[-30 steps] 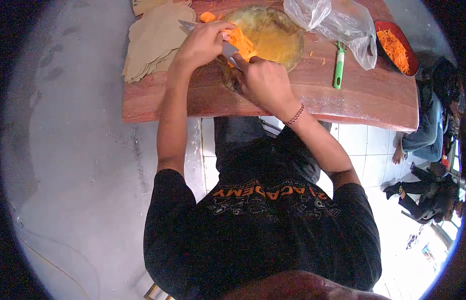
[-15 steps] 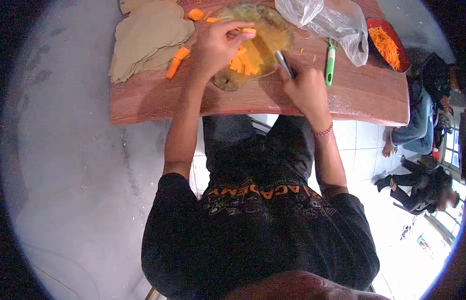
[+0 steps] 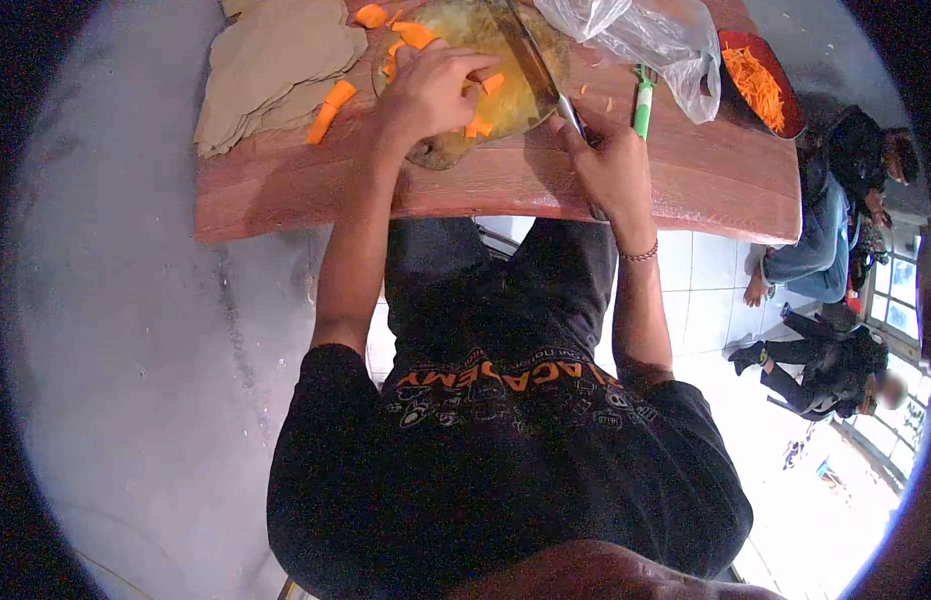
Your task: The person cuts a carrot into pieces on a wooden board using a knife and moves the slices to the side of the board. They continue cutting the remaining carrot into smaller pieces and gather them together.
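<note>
- While the right hand [image 3: 614, 170] grasps the knife [image 3: 576, 122] by its handle, fingers wrapped round it, the left hand [image 3: 431, 92] is over the orange carrot pieces [image 3: 478, 127] on the round board [image 3: 444, 152].
- Left fingers: bent, thumb and index beside one piece; can't tell if pinched or loose.
- Step, as judged: cutting carrot, between strokes; blade slants over the board, right of the pieces. Blade contact with board: can't tell.
- Next move, my read: calls for a steadied piece, left fingertips tucked clear, blade squared to it.
- Container: red bowl [image 3: 790, 112], far right of bench [image 3: 706, 175], holds shredded carrot [image 3: 754, 85].
- Clear plastic bag [image 3: 666, 50] lies crumpled left of bowl; contents, if any, can't tell.
- Green-handled peeler [image 3: 643, 108] just beside the bag.
- More carrot [image 3: 331, 112] on the bench, beside stacked brown sheets [image 3: 281, 70].
</note>
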The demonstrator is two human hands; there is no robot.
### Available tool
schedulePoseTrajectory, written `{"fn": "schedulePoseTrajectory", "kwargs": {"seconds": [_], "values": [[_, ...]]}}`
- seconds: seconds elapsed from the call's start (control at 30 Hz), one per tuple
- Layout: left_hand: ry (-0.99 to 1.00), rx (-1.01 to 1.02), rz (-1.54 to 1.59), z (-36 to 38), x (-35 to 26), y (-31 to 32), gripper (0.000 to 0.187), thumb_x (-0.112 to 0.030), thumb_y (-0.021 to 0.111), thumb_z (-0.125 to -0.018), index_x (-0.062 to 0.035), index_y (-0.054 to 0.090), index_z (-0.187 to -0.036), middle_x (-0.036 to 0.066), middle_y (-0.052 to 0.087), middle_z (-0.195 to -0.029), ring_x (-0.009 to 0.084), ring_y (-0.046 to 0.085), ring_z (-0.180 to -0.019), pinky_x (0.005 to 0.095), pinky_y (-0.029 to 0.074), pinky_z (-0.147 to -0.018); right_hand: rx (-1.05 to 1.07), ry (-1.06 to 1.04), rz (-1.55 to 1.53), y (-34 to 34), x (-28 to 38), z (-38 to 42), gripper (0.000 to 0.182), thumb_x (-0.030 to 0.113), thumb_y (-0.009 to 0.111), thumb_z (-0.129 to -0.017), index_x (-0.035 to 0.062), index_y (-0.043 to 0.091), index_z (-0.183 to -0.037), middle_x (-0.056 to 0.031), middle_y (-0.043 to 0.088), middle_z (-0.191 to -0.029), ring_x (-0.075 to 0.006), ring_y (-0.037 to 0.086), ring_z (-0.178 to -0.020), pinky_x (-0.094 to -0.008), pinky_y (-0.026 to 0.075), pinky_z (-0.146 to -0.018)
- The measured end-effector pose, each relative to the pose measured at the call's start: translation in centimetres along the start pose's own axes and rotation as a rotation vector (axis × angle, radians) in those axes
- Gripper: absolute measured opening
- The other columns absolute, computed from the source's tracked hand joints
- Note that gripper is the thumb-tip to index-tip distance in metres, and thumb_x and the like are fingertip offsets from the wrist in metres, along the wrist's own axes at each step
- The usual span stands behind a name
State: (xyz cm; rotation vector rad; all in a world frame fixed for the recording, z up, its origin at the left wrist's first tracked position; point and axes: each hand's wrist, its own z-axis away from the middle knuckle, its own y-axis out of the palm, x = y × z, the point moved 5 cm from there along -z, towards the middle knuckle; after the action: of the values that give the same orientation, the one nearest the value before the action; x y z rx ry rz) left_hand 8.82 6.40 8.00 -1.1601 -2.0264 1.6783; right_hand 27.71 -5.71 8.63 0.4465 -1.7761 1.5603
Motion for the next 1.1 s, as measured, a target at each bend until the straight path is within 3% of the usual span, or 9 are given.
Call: {"fn": "schedulePoseTrajectory", "kwargs": {"seconds": [0.1, 0.17, 0.23, 0.33, 0.5, 0.73, 0.8, 0.9, 1.1], "values": [[0.034, 0.157, -0.073, -0.6, 0.5, 0.8, 0.033, -0.021, 0.064, -0.09, -0.0182, 0.072, -0.122, 0.006, 0.069, -0.105, 0.0246, 0.061, -0.112, 0.0452, 0.038, -0.093, -0.015, -0.017, 0.027, 0.0, -0.1, 0.0, 0.037, 0.028, 0.071, -0.091, 0.0092, 0.071, -0.123, -0.021, 0.074, -0.093, -0.0295, 0.074, -0.085, -0.0372, 0.055, -0.076], [0.049, 0.192, -0.004, -1.8, 2.0, 2.7, 0.031, -0.022, 0.066, -0.089, -0.0184, 0.073, -0.119, 0.006, 0.069, -0.103, 0.0243, 0.061, -0.111, 0.0455, 0.038, -0.092, -0.039, -0.048, -0.051, 0.0, -0.2, 0.0, 0.031, 0.033, 0.065, -0.093, 0.0081, 0.073, -0.11, -0.0245, 0.071, -0.088, -0.0428, 0.07, -0.084, -0.0486, 0.056, -0.073], [0.069, 0.227, 0.067, -2.4, 1.4, 2.7, 0.029, -0.023, 0.067, -0.089, -0.0185, 0.074, -0.117, 0.005, 0.068, -0.102, 0.0241, 0.061, -0.111, 0.0459, 0.038, -0.091, -0.016, -0.054, -0.091, 0.2, -0.6, -0.2, 0.032, 0.032, 0.064, -0.094, 0.0073, 0.072, -0.112, -0.0251, 0.071, -0.088, -0.0433, 0.07, -0.085, -0.0488, 0.056, -0.073], [0.041, 0.229, 0.017, -2.7, 0.3, 2.6, 0.032, -0.036, 0.072, -0.088, -0.0189, 0.074, -0.115, 0.007, 0.068, -0.105, 0.0264, 0.063, -0.107, 0.0442, 0.04, -0.091, -0.011, -0.085, -0.131, 0.4, -1.0, -0.5, 0.032, 0.031, 0.061, -0.096, 0.0051, 0.07, -0.113, -0.0265, 0.07, -0.089, -0.0445, 0.069, -0.086, -0.0495, 0.055, -0.074], [-0.036, -0.159, 0.007, -1.0, -0.4, 2.1, 0.032, -0.044, 0.074, -0.085, -0.0171, 0.078, -0.103, -0.001, 0.072, -0.104, 0.0219, 0.065, -0.1, 0.0463, 0.036, -0.091, 0.024, -0.078, -0.095, 0.5, -1.3, -1.3, 0.031, 0.029, 0.058, -0.098, 0.0025, 0.067, -0.112, -0.0288, 0.069, -0.089, -0.0472, 0.067, -0.088, -0.0514, 0.054, -0.074], [-0.037, -0.235, -0.02, -0.1, -0.5, 2.8, 0.026, -0.043, 0.075, -0.085, -0.0195, 0.08, -0.095, -0.004, 0.075, -0.101, 0.0181, 0.065, -0.098, 0.0449, 0.031, -0.094, 0.046, -0.19, -0.088, 0.3, 0.0, -0.8, 0.029, 0.027, 0.056, -0.099, 0.0013, 0.065, -0.11, -0.0308, 0.067, -0.091, -0.0507, 0.064, -0.091, -0.0546, 0.052, -0.076], [0.03, -0.36, -0.001, 0.2, -0.9, 2.4, 0.017, -0.033, 0.075, -0.085, -0.0173, 0.08, -0.091, -0.006, 0.075, -0.093, 0.018, 0.062, -0.09, 0.0455, 0.031, -0.09, 0.07, -0.185, -0.083, 0.3, 0.3, -0.5, 0.029, 0.026, 0.056, -0.099, 0.0015, 0.065, -0.11, -0.0311, 0.067, -0.091, -0.0511, 0.064, -0.092, -0.0549, 0.052, -0.077], [0.035, -0.368, 0.036, 0.2, -0.7, 2.8, 0.016, -0.031, 0.075, -0.085, -0.0166, 0.08, -0.09, -0.007, 0.076, -0.095, 0.016, 0.062, -0.089, 0.0455, 0.031, -0.091, 0.071, -0.169, -0.021, 0.3, 0.5, -0.4, 0.028, 0.026, 0.056, -0.099, 0.0022, 0.065, -0.109, -0.031, 0.067, -0.091, -0.0513, 0.063, -0.093, -0.0549, 0.052, -0.078], [0.035, -0.392, -0.017, 0.3, -0.8, 2.7, 0.017, -0.036, 0.078, -0.083, -0.0195, 0.081, -0.085, -0.008, 0.077, -0.092, 0.0134, 0.061, -0.09, 0.0459, 0.03, -0.093, 0.133, -0.065, 0.005, 0.2, 0.7, 0.0, 0.032, 0.028, 0.056, -0.099, 0.0014, 0.066, -0.114, -0.0315, 0.067, -0.093, -0.0505, 0.064, -0.094, -0.0547, 0.052, -0.078]]}}
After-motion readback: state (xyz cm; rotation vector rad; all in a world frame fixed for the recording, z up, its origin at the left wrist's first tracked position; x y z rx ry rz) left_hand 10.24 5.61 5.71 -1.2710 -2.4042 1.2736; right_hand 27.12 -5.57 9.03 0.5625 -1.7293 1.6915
